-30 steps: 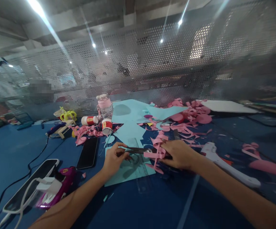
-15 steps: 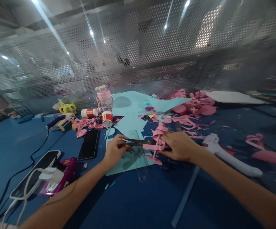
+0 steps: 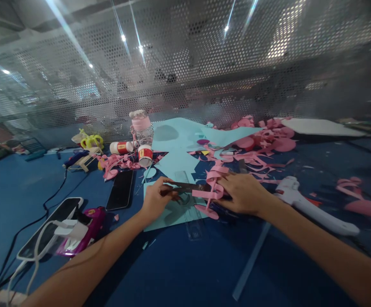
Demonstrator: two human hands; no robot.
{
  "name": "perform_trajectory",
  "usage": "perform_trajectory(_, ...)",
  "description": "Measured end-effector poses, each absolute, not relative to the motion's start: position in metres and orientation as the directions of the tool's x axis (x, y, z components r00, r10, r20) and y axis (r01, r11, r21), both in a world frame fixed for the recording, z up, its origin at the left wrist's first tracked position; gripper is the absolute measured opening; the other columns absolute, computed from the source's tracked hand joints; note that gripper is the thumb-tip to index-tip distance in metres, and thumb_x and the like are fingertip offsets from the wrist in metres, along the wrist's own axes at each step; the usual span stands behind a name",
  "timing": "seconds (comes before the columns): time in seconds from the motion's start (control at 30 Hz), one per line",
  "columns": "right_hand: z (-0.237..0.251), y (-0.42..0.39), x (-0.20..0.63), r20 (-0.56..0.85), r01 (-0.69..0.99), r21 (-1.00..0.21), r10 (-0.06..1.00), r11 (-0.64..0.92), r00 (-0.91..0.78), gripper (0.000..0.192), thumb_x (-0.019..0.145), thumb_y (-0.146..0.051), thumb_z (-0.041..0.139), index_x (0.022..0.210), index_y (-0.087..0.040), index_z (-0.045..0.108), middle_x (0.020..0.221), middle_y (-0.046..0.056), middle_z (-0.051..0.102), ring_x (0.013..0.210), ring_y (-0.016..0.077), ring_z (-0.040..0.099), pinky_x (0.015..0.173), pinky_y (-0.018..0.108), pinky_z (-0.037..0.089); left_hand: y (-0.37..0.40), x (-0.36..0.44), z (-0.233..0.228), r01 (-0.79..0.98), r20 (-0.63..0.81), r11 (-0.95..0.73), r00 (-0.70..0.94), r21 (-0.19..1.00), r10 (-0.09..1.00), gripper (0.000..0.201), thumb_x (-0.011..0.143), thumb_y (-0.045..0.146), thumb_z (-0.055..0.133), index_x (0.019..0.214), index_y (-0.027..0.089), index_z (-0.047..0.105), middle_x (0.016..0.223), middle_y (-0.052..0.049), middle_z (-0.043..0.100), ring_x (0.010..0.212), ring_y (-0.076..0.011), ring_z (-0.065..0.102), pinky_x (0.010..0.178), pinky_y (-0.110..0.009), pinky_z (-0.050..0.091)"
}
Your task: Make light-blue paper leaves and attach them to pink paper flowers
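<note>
2 phones (image 3: 120,190), 2 glue sticks (image 3: 145,155), 1 bottle (image 3: 141,126), 1 glue gun (image 3: 313,207), perhaps 1 clear ruler (image 3: 191,213).

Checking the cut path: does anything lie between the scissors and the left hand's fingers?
Nothing visible does. The left hand touches the scissors at their tip, over the light blue paper; the right hand holds them among pink strips.

- Scissors (image 3: 188,186): dark metal blades, dull sheen.
- Pink strips (image 3: 212,192): thin matt paper, curled.
- Light blue sheet (image 3: 169,215): smooth matt paper.
- Ruler (image 3: 193,224): clear glossy plastic.
- Glue gun (image 3: 313,209): white smooth plastic.
- Tabletop (image 3: 179,273): blue, matt.
</note>
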State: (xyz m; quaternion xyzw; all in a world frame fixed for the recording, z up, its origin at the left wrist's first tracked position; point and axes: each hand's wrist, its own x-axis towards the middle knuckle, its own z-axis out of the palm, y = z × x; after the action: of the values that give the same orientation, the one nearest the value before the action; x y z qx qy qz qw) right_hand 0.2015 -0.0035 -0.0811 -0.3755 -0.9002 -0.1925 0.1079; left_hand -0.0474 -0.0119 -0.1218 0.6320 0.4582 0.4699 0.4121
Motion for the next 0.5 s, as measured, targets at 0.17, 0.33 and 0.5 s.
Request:
perform_trajectory(0.17,-0.082,-0.0046,0.1999,0.301,0.726,0.26,0.661,0.636,-0.687,0.039,0.076,-0.042,0.048,0.096,-0.01,0.061,0.086,0.014,0.068,0.074,0.0247,0.063,0.055,0.03,0.041,-0.0117,-0.0481,-0.1228,0.168,0.214,-0.237,0.144,0.957,0.966,0.023,0.067,0.016,0.06,0.088,0.016,0.05,0.062,0.0,0.068,0.057,-0.0144,0.066,0.056,-0.024,0.053)
perform_trajectory(0.33,-0.0833,-0.0045,0.1993,0.282,0.733,0.24,0.676,0.637,-0.681,0.039,0.075,-0.04,0.049,0.098,-0.011,0.061,0.09,0.014,0.068,0.079,0.0258,0.063,0.057,0.03,0.043,-0.0113,-0.048,-0.1234,0.177,0.208,-0.23,0.135,0.957,0.969,0.024,0.067,0.015,0.06,0.089,0.016,0.051,0.061,0.0,0.068,0.056,-0.014,0.065,0.055,-0.023,0.053)
perform_trajectory(0.5,-0.0838,-0.0039,0.1997,0.265,0.728,0.221,0.678,0.649,-0.686,0.037,0.074,-0.036,0.05,0.099,-0.011,0.06,0.094,0.013,0.068,0.082,0.0254,0.063,0.06,0.03,0.045,-0.012,-0.0472,-0.1223,0.146,0.2,-0.221,0.147,0.964,0.969,0.023,0.067,0.018,0.061,0.088,0.016,0.05,0.061,0.0,0.067,0.055,-0.0137,0.065,0.055,-0.023,0.052)
